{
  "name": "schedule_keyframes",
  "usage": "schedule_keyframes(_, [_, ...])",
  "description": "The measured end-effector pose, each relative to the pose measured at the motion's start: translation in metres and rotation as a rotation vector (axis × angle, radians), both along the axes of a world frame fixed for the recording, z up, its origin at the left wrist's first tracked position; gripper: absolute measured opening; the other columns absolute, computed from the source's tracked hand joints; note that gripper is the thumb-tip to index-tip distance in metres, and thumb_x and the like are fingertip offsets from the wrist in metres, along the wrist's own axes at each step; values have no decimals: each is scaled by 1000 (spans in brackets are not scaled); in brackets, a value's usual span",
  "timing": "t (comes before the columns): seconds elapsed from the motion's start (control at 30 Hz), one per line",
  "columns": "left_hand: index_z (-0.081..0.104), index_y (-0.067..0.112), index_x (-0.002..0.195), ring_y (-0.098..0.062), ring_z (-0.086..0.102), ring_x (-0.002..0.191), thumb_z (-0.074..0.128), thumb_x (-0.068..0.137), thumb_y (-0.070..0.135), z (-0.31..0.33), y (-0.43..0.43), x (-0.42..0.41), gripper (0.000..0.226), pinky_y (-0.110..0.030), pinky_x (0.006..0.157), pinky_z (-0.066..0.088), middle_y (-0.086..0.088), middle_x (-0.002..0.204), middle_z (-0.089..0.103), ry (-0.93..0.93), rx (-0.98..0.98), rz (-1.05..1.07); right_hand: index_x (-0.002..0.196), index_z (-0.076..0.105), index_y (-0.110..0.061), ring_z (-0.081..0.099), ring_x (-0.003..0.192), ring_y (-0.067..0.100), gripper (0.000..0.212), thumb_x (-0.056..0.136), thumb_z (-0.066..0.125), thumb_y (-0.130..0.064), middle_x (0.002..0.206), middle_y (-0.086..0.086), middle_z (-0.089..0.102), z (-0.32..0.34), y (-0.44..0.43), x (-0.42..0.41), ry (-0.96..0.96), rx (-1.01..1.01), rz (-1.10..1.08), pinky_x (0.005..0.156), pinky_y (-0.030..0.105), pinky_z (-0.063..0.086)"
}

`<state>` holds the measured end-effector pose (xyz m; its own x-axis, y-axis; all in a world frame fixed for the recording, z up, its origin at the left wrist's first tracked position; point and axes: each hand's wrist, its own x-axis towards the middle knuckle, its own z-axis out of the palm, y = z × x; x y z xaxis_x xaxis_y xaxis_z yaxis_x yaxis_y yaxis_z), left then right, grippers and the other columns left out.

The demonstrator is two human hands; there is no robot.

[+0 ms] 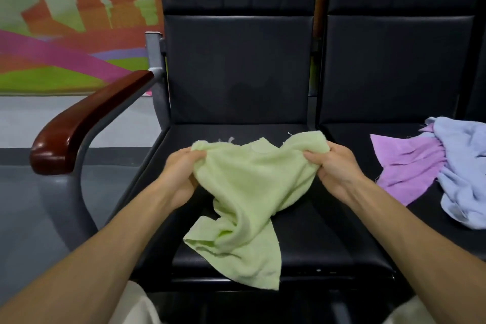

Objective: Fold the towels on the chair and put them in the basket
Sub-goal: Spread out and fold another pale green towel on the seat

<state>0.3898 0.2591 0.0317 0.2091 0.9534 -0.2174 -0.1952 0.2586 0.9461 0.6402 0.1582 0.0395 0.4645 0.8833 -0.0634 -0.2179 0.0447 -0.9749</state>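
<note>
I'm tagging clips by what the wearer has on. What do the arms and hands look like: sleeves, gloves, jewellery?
The left arm and right arm are bare to the frame's edge; no sleeves show. The left hand and right hand wear no gloves, and no watch, bracelet or ring is visible. Pale cream cloth at the bottom edge looks like clothing.

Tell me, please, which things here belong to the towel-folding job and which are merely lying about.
Job: green towel, gripped by left hand and right hand; purple towel and blue towel, crumpled on the next seat; black chair. No basket in view.
Just there: wooden armrest; wall mural.
</note>
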Motion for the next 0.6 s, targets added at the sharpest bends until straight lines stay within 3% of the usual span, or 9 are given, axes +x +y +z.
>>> schedule_keyframes(0.1, [60,1,111,-26,68,91,54,88,-1,3,2,-18,24,-33,73,57,-15,102,69,-173,-62,14,98,68,-13,67,86,15,21,93,55,2,94,2,70,-3,3,5,-6,29,-257,74,28,54])
schedule_keyframes(0.2, [62,2,103,-21,66,75,49,84,-6,4,-2,-25,24,-29,57,54,-11,94,67,-72,-95,-46,86,62,-23,51,69,9,15,92,51,-14,76,-7,58,-7,4,5,-419,-5,-432,64,27,40])
schedule_keyframes(0.23, [62,2,101,-22,66,73,48,81,-6,2,-2,-26,25,-30,55,53,-12,94,66,-30,-124,-78,88,61,-28,51,68,8,13,92,52,-18,76,-9,57,-8,4,4,-498,-9,-399,64,26,40])
schedule_keyframes(0.3, [61,2,98,-25,64,74,47,80,-1,-1,-3,-29,24,-33,60,51,-13,93,65,60,-173,-182,105,60,-29,60,83,8,20,89,60,-17,92,-10,65,-7,2,1,-433,-54,-200,72,27,49])
schedule_keyframes(0.4, [62,6,91,-22,65,72,56,89,21,-8,2,-34,16,-33,64,50,-11,89,65,194,-190,-267,113,65,-6,69,98,24,35,80,69,4,108,10,72,-7,-1,5,-227,-262,232,88,36,54])
schedule_keyframes(0.43, [63,5,96,-21,66,74,62,88,29,-12,5,-35,25,-33,64,51,-10,94,66,326,-160,-246,113,66,-1,69,101,26,38,78,68,10,109,12,72,-10,-1,10,-216,-331,316,93,37,53])
schedule_keyframes(0.53, [58,4,106,-20,62,87,69,80,49,-19,7,-41,53,-32,70,47,-7,102,64,1138,88,-261,115,66,3,68,104,25,44,72,75,9,107,12,72,-21,-1,24,-421,-440,300,102,38,48])
schedule_keyframes(0.57, [58,6,104,-20,60,88,67,82,50,-21,8,-41,50,-31,71,45,-6,102,62,1305,161,-278,112,68,2,67,102,22,44,71,80,1,106,11,73,-24,-2,28,-563,-466,255,102,37,48])
schedule_keyframes(0.6, [58,6,101,-21,59,88,65,85,48,-19,6,-41,45,-31,71,44,-6,101,62,1354,187,-289,109,70,1,67,99,19,43,70,84,-8,103,10,73,-26,-2,30,-710,-498,216,98,33,50])
